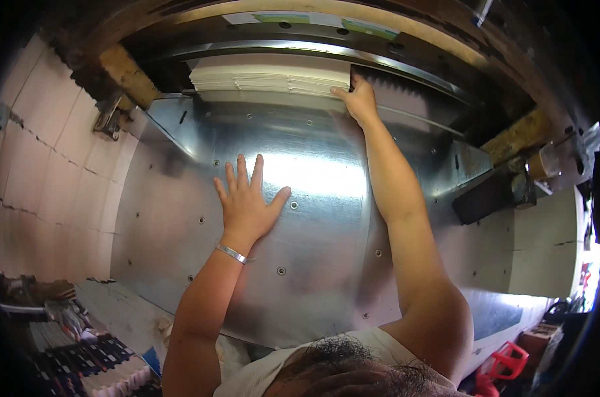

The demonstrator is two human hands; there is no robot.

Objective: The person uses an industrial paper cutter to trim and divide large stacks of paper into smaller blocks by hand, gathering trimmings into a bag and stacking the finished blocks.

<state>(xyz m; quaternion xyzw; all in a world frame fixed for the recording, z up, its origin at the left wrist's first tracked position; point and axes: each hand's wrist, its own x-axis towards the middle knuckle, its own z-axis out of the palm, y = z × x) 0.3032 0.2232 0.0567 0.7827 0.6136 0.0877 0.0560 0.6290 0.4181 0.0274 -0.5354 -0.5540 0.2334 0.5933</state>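
A stack of cream-white paper (267, 74) lies at the far side of a shiny metal cutter table (326, 258), below a long metal bar. Its front edge shows several layers, slightly uneven. With my right arm stretched far forward, my right hand (359, 100) grips the stack's front right corner. The thumb lies on the front edge and the other fingers reach along the right side, partly hidden. My left hand (245, 202) lies flat on the bare metal, fingers spread, holding nothing. A silver bracelet (231, 253) circles the left wrist.
Metal side guides (174, 126) flank the table, and a dark block (485, 196) sits by the right one. A heavy frame with the metal bar (280, 46) spans the far side. Printed stacks (94, 360) stand at lower left, and a red plastic stool (509, 360) at lower right.
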